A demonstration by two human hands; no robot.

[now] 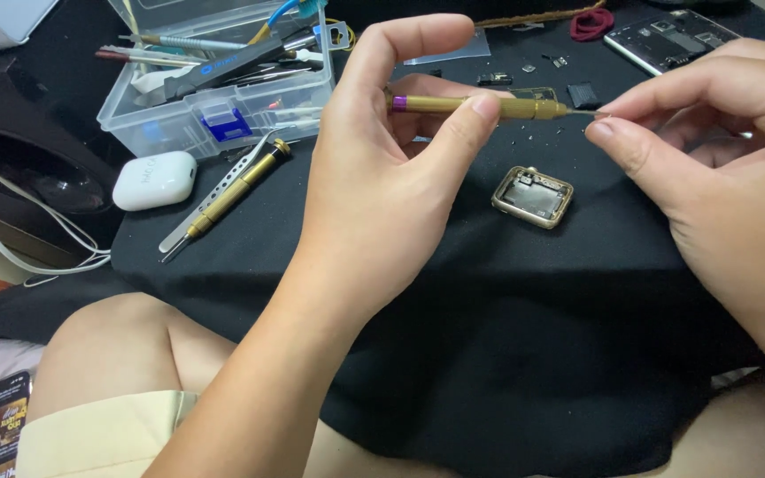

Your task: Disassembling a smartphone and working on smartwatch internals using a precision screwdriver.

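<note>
My left hand (382,168) holds a slim gold screwdriver (515,107) with a purple band, level above the black cloth, thumb and fingers wrapped on its shaft. My right hand (719,150) pinches at the screwdriver's thin tip with thumb and forefinger. Below the tip, an opened square gold watch case (533,196) lies on the black cloth (489,310). Tiny parts lie scattered near it.
A clear plastic tool box (223,88) with tools stands at back left. Beside it lie a second gold screwdriver (236,190), metal tweezers (214,199) and a white earbud case (154,180). An opened phone (666,40) and red band (591,24) at back right. White cables (11,248) left.
</note>
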